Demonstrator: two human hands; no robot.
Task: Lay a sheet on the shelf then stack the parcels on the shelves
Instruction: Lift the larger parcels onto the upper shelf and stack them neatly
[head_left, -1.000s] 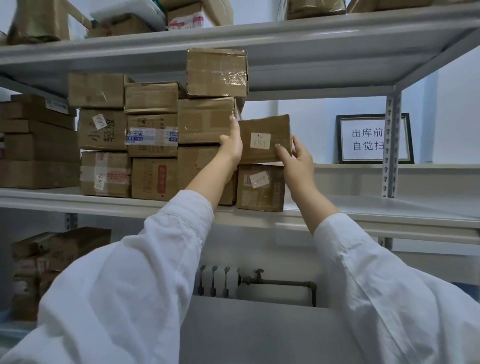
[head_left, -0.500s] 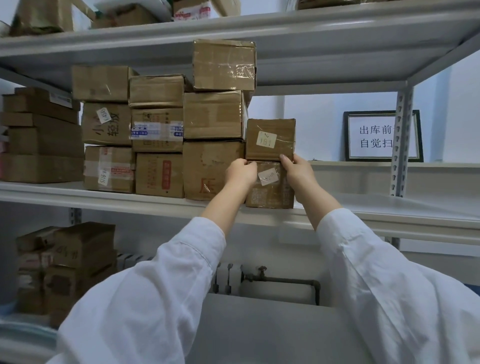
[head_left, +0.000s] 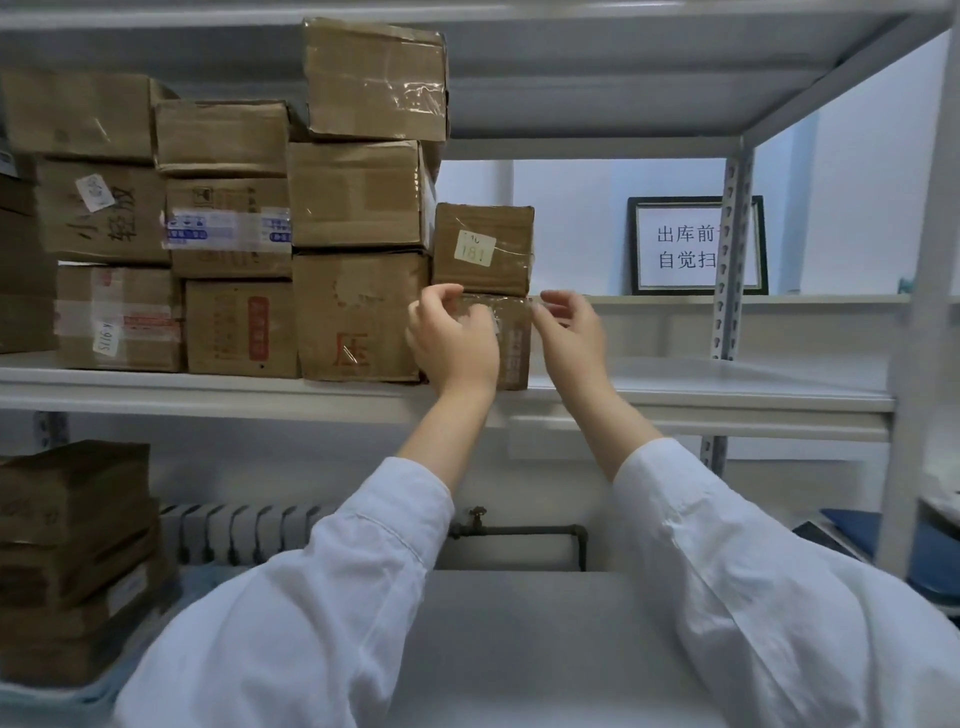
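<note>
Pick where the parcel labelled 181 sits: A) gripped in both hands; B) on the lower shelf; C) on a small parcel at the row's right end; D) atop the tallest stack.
C: the parcel labelled 181 rests on the small parcel, with the left hand and right hand lower, off it.

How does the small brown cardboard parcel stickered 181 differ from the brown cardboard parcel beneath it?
The 181 parcel rests on top, fully visible; the lower parcel stands on the white shelf, partly behind the left hand. The 181 parcel bears a pale sticker; the lower parcel shows red print. Both are taped brown cardboard.
</note>
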